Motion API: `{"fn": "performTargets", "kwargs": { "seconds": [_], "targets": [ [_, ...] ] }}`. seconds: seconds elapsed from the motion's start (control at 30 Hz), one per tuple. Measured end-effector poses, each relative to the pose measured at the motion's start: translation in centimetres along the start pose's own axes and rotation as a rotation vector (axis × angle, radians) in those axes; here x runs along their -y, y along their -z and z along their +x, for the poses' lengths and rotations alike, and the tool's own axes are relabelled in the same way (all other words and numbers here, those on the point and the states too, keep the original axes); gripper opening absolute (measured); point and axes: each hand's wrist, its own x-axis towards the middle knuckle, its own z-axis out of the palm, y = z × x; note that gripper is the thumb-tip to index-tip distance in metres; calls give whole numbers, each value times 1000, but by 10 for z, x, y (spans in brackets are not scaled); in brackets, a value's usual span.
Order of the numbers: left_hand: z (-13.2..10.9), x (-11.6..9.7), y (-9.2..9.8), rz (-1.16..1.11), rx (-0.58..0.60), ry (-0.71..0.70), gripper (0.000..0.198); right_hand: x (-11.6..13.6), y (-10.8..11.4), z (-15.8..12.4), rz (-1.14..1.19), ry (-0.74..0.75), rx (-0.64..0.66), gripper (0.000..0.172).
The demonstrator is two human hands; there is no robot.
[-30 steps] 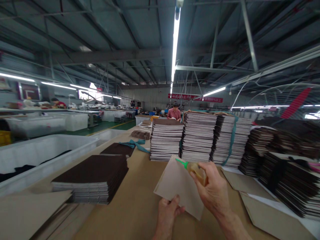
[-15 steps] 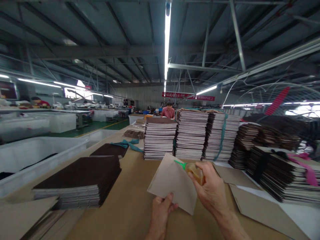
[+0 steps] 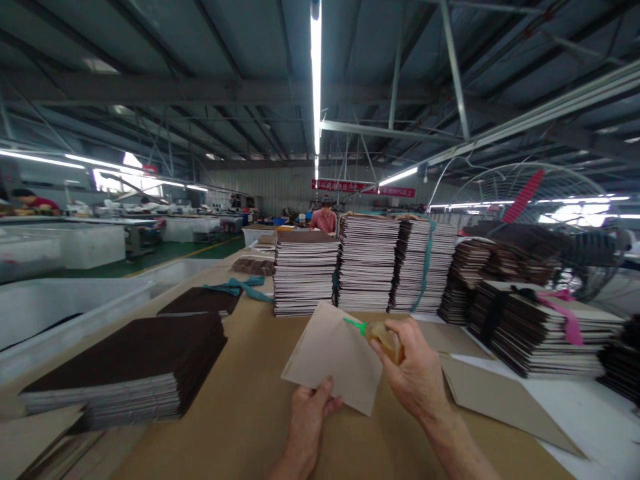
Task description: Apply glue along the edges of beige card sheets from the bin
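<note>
My left hand pinches the near edge of a beige cardboard sheet, thumb on top and fingers underneath. The sheet is held tilted above the brown tabletop. My right hand is wrapped round a squeeze bottle of amber liquid, probably glue. The bottle lies nearly level, and its green nozzle points left over the upper part of the sheet. Whether the tip touches the sheet I cannot tell. To the left lies a stack of dark brown covered panels.
Tall stacks of panels stand across the back. A pink-tied stack sits at the right, near loose cardboard sheets. White bins border the table's left side. A person in a red top is behind the stacks.
The view has turned slightly right, so the surroundings appear shifted left. Both hands keep their grips; the nozzle stays over the sheet's upper part.
</note>
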Motion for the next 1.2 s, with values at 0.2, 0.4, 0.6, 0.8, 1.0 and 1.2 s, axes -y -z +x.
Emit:
{"fn": "performTargets", "kwargs": {
  "seconds": [0.2, 0.4, 0.6, 0.8, 1.0, 1.2],
  "targets": [
    [2, 1, 3, 4, 2, 12, 34, -2, 2, -6, -58, -42, 41, 24],
    [6, 5, 6, 8, 16, 11, 32, -11, 4, -14, -84, -84, 43, 27],
    [7, 6, 7, 9, -4, 17, 30, -21, 8, -22, -107, -111, 33, 27],
    [7, 6, 8, 58, 13, 9, 32, -31, 13, -29, -129, -120, 51, 29],
    [6, 2, 7, 81, 15, 22, 28, -35, 16, -34, -141, -141, 23, 30],
    [6, 1, 8, 88, 19, 1, 30, -42, 15, -39, -174, -194, 59, 31]
  ]
}}
